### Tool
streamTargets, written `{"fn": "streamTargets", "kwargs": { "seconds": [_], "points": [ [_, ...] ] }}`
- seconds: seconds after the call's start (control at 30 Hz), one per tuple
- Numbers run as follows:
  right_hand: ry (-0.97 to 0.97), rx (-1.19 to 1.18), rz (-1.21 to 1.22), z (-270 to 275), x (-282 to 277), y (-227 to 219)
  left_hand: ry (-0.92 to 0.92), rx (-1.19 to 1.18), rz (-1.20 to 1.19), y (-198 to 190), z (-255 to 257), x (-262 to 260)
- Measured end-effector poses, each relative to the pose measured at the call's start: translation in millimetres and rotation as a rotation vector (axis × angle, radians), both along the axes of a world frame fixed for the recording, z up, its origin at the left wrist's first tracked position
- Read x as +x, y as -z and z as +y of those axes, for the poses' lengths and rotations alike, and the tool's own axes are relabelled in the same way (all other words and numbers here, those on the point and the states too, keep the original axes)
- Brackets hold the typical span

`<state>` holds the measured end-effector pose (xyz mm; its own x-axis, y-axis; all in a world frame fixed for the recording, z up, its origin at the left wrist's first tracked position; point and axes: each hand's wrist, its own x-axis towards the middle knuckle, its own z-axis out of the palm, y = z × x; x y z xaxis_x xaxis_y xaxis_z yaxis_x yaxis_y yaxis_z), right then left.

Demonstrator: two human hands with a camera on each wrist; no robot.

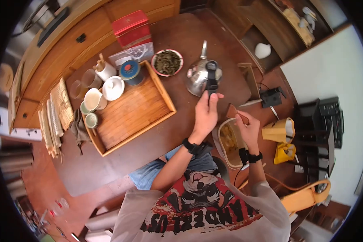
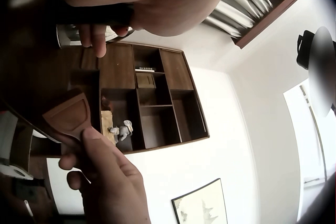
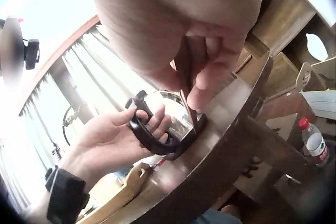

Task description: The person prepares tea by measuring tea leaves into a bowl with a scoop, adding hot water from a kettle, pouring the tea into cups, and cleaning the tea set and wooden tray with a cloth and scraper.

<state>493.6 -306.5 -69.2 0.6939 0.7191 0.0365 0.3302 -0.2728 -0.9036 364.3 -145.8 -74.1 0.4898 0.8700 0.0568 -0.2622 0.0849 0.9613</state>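
Observation:
My left hand (image 1: pixel 205 117) grips the black handle (image 3: pixel 140 132) of a shiny steel kettle (image 1: pixel 194 82), whose spout points away from me. The kettle is at the right part of the brown table (image 1: pixel 181 117). Further right, my right hand (image 1: pixel 249 128) pinches a small brown scoop (image 2: pixel 71 116) by its narrow end. Its flared, flat head points up and left, toward the kettle side. Below the right hand is a cream bin (image 1: pixel 219 145) with yellowish-brown contents, beside the table edge.
A wooden tray (image 1: pixel 163 90) carries a white lidded cup (image 1: pixel 113 88), a blue canister (image 1: pixel 131 72) and several small cups. Behind it are a bowl of dark tea leaves (image 1: pixel 167 62) and a red box (image 1: pixel 132 28). A yellow bag (image 1: pixel 285 153) lies right of the bin.

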Motion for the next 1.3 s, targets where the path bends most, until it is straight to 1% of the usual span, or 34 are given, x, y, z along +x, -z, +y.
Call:
{"fn": "streamTargets", "kwargs": {
  "seconds": [0.03, 0.07, 0.17, 0.2, 0.27, 0.3, 0.37, 0.4, 0.47, 0.5, 0.57, 0.6, 0.63, 0.7, 0.73, 0.8, 0.87, 0.9, 0.93, 1.0, 1.03, 1.07, 1.13, 1.2, 1.27, 1.3],
  "points": [
    [-0.003, 0.043, 0.020, 0.2, 1.6, 2.5, 0.007, 0.011, 0.013, 0.7, 0.9, -3.1],
    [0.024, 0.039, 0.014, -0.2, 2.2, 0.7, 0.008, 0.022, 0.026, 1.7, 2.2, -6.2],
    [0.003, 0.096, 0.221, 1.6, 3.3, -5.7, 0.072, 0.015, 0.130, -0.1, 7.8, -16.2],
    [0.003, 0.094, 0.219, 1.9, 2.6, -8.0, 0.073, 0.013, 0.128, 2.1, 7.7, -15.5],
    [-0.025, 0.175, 0.328, 6.9, -0.2, -16.8, 0.088, -0.010, -0.001, 8.3, 10.8, -15.3],
    [-0.032, 0.171, 0.328, 9.4, -2.5, -21.1, 0.080, -0.012, -0.001, 5.0, 11.4, -20.5],
    [-0.049, 0.207, 0.385, 13.5, -7.3, -30.9, 0.103, 0.027, 0.093, -3.7, 9.4, -40.0],
    [-0.059, 0.204, 0.386, 16.9, -9.5, -35.9, 0.092, 0.025, 0.093, -8.8, 7.8, -50.9],
    [-0.104, 0.201, 0.366, 22.9, -17.7, -45.6, 0.044, 0.130, 0.195, -21.0, 1.8, -80.6],
    [-0.134, 0.197, 0.377, 28.2, -23.2, -49.9, 0.118, 0.160, 0.226, -29.2, 5.2, -98.8],
    [-0.172, 0.161, 0.295, 42.4, -37.5, -57.3, 0.122, 0.160, 0.261, -31.9, 7.5, -129.3],
    [-0.214, 0.161, 0.307, 54.6, -45.3, -59.9, 0.129, 0.146, 0.296, -32.7, 10.1, -145.4],
    [-0.250, 0.131, 0.265, 67.1, -55.3, -62.3, 0.091, 0.145, 0.306, -31.9, 11.9, -161.3],
    [-0.319, 0.061, 0.163, 93.6, -77.3, -71.6, -0.052, 0.178, 0.374, -29.2, 14.8, -189.6],
    [-0.435, 0.133, 0.042, 110.6, -85.9, -68.2, -0.132, 0.191, 0.387, -25.1, 17.9, -201.8],
    [-0.648, 0.203, -0.350, 147.7, -107.8, -77.4, -0.240, 0.211, 0.493, -26.0, 24.9, -228.6],
    [-0.791, 0.202, -0.551, 179.8, -122.9, -72.2, -0.325, 0.278, 0.566, -28.2, 33.8, -250.0],
    [-0.819, 0.087, -0.645, 193.4, -133.7, -77.7, -0.345, 0.293, 0.606, -27.0, 38.5, -261.0],
    [-0.833, 0.090, -0.651, 208.0, -137.8, -76.5, -0.364, 0.308, 0.646, -26.1, 42.5, -271.5],
    [-0.921, -0.093, -0.878, 238.3, -141.3, -64.8, -0.397, 0.304, 0.682, -29.9, 45.2, -289.2],
    [-0.869, -0.035, -0.943, 254.5, -142.4, -54.2, -0.408, 0.336, 0.708, -30.4, 47.6, -298.2],
    [-0.879, -0.035, -0.951, 268.6, -140.4, -46.6, -0.420, 0.370, 0.733, -30.1, 49.5, -305.6],
    [-0.882, -0.152, -1.112, 291.3, -136.1, -36.2, -0.442, 0.324, 0.714, -28.2, 49.3, -316.0],
    [-0.898, -0.150, -1.135, 300.7, -136.0, -31.9, -0.460, 0.311, 0.716, -24.9, 47.5, -324.4],
    [-0.897, -0.073, -1.169, 303.4, -134.1, -28.8, -0.475, 0.300, 0.686, -20.0, 45.1, -330.3],
    [-0.917, -0.097, -1.165, 305.4, -131.7, -27.7, -0.482, 0.299, 0.660, -17.4, 43.7, -332.4]
  ]
}}
